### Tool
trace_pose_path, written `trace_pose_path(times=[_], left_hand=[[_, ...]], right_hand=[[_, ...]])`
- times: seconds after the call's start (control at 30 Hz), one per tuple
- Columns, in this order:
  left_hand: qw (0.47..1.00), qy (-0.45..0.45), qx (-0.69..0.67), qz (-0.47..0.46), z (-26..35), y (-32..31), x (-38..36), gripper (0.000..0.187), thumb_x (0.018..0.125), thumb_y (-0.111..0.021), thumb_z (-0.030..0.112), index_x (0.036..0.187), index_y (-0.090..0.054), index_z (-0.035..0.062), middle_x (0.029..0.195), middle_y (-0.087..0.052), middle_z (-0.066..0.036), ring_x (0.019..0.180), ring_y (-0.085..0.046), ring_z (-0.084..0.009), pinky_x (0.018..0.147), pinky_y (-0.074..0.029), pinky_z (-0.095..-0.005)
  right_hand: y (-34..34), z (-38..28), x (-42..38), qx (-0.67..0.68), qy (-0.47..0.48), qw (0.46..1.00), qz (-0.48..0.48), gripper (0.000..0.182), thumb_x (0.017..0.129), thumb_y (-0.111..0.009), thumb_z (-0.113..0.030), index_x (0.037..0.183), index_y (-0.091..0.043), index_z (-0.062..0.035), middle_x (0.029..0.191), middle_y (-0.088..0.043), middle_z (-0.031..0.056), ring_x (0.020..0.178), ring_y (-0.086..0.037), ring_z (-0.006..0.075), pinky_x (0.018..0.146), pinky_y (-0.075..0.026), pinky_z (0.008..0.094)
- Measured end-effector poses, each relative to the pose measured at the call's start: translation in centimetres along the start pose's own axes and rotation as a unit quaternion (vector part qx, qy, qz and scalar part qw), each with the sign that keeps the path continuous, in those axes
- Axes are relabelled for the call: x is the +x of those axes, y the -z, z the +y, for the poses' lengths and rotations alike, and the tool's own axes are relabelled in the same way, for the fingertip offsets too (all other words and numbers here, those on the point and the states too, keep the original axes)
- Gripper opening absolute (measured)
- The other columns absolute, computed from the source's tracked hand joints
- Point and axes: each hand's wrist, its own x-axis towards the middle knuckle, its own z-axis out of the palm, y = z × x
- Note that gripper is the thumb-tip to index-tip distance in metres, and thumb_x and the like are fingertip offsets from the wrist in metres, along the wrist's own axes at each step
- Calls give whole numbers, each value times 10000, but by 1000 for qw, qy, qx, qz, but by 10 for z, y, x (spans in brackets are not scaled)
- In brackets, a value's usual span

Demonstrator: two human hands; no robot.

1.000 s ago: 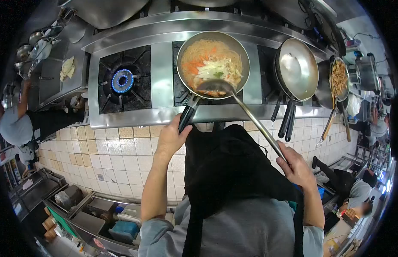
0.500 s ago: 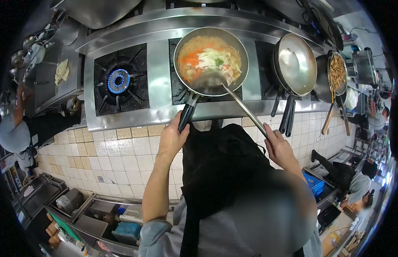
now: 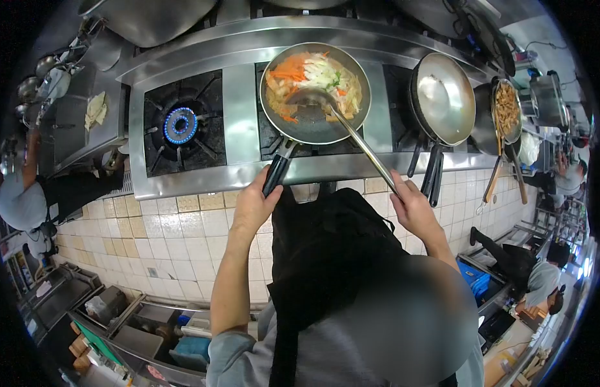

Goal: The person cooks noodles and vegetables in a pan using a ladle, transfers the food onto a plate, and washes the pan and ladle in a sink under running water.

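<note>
**A:** Commercial kitchen, steel stove (image 3: 242,109) along a tiled wall; the burner (image 3: 179,124) toward its left end is lit blue. What's in the hands?

**B:** Left hand (image 3: 251,206) has its grip wrapped around the black handle of the frying pan (image 3: 315,90) at the stove's middle. Right hand (image 3: 413,209) has its grip closed on a long ladle (image 3: 351,132), bowl down in the noodles and vegetables (image 3: 313,74). An empty pan (image 3: 443,97) sits toward the right end.

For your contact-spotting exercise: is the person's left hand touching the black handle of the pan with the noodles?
Touching. The head view shows the left hand wrapped around the lower end of the pan handle, with no gap.
</note>
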Motion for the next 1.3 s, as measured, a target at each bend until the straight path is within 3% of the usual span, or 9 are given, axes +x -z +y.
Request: trace_pose_path(times=[0.13,0.33,0.43,0.63,0.73,0.83,0.93,1.0,1.3], left_hand=[[999,-4,-27,28,-8,-1,-5,586,862,-783,283,1343,-591,8,892,-712,-238,759,-709,-361,711,-551,-414],[998,26,-37,30,-1,2,-12,601,863,-795,293,1342,-595,-10,925,-719,-232,752,-698,-306,722,-545,-365],[996,36,-75,22,2,2,-14,548,894,-779,216,1346,-596,-34,1057,-735,-213,910,-707,-195,829,-538,-308],[995,45,-84,38,5,3,-19,480,909,-756,183,1319,-620,-26,1039,-737,-193,928,-694,-170,824,-532,-305],[995,9,-86,57,-3,0,-21,464,913,-752,174,1313,-624,-23,1050,-735,-191,940,-690,-165,832,-528,-299],[996,-3,-72,59,-9,-3,-22,466,914,-751,170,1317,-619,-27,1072,-733,-193,966,-687,-165,851,-527,-302],[994,-12,-90,66,-12,-6,-22,471,916,-749,166,1323,-613,-27,1085,-729,-203,978,-694,-182,861,-528,-310],[993,-6,-101,67,-7,-2,-22,507,886,-759,178,1322,-610,-33,1140,-702,-263,1037,-714,-350,891,-548,-366],[995,4,-82,52,-9,-1,-21,512,882,-762,181,1323,-611,-30,1134,-703,-258,1011,-715,-340,876,-547,-368]], right_hand=[[20,-13,-19,33,3,999,28,565,936,-621,-37,1476,-457,-24,1010,-632,249,868,-642,402,774,-525,443],[12,-6,15,71,-8,992,102,524,941,-624,-41,1442,-483,15,1058,-645,261,984,-644,417,890,-508,435],[1,5,33,40,-6,996,78,523,938,-616,-37,1440,-481,12,1084,-641,274,998,-634,438,902,-503,445],[-7,1,7,39,44,996,64,577,920,-608,-17,1472,-440,-2,1026,-618,265,957,-624,436,856,-511,450],[17,-7,-20,27,-11,999,-17,597,904,-626,-5,1475,-457,-32,944,-587,226,879,-634,400,780,-521,434],[34,-14,-28,-12,-18,1000,-12,585,900,-632,3,1464,-486,-47,948,-594,214,844,-633,393,757,-523,428],[28,-17,-14,3,-23,999,24,568,896,-639,4,1447,-510,-47,958,-606,210,852,-637,394,766,-525,430],[21,-17,6,33,-18,998,55,557,900,-637,-6,1441,-509,-40,990,-615,222,890,-638,408,786,-522,441],[22,-16,13,-35,11,999,-38,634,892,-634,-5,1493,-459,-110,1016,-606,209,831,-633,417,738,-524,467]])
